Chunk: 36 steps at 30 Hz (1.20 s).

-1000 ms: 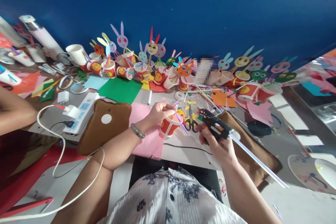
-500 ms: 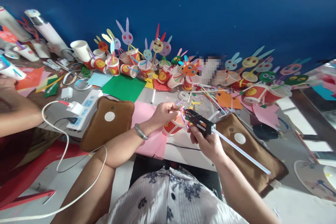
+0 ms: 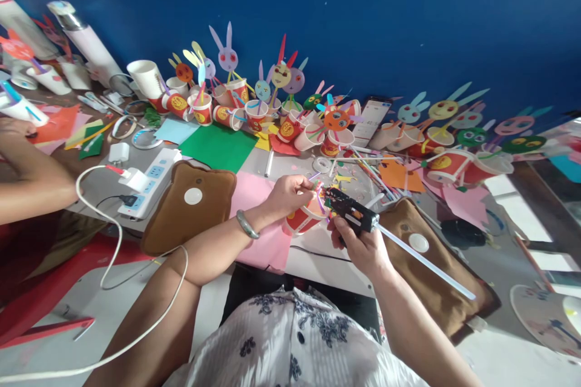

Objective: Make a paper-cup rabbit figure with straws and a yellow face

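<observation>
My left hand [image 3: 290, 196] pinches a small colourful piece at the rim of a red and white paper cup [image 3: 305, 219]; the piece is too small to make out well. A purple strip shows beside the fingertips. My right hand [image 3: 358, 240] is wrapped round a black glue gun [image 3: 351, 210], whose nozzle points left at the cup's rim, close to my left fingertips. A long clear glue stick [image 3: 426, 261] juts from the back of the gun. The cup stands over pink paper [image 3: 261, 242].
Paper cups with rabbit faces [image 3: 227, 60] line the blue wall. Brown pouches [image 3: 193, 211] lie on both sides. A power strip [image 3: 149, 184], green paper [image 3: 218, 148] and pipe cleaners surround the work. Another person's arm [image 3: 36, 175] rests at left; a white cable crosses my left arm.
The view has shifted slightly, so the things on the table appear a little displaced. The glue gun's nozzle remains by the cup's rim, and both hands keep their holds.
</observation>
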Available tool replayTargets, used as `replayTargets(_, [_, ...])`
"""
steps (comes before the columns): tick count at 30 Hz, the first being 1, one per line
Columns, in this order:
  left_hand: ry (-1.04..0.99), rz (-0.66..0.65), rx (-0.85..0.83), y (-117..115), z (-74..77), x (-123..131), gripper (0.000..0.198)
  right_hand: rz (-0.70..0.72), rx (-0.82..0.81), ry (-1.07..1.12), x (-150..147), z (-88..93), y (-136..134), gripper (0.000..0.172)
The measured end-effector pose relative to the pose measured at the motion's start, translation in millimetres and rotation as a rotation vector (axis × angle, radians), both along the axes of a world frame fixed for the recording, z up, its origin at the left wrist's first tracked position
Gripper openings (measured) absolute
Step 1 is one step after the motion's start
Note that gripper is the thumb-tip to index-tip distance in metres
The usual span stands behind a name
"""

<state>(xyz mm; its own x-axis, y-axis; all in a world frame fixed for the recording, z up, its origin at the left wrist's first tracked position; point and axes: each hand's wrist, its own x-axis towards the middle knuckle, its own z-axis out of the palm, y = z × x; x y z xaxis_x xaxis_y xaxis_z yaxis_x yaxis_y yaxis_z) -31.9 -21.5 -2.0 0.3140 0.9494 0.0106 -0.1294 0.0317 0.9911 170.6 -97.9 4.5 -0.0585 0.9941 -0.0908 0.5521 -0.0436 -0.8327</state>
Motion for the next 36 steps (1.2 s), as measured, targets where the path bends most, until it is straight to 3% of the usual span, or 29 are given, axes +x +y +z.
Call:
replayTargets(21, [-0.013, 0.007, -0.007, 0.7, 1.1, 0.5, 0.003, -0.01, 0.004, -0.008, -2.4, 1.1, -0.8, 0.06])
replayTargets(36, [0.026, 0.007, -0.016, 3.0, -3.2, 1.7, 0.012, 0.022, 0.04, -0.001, -0.3, 0.5, 1.8, 0.056])
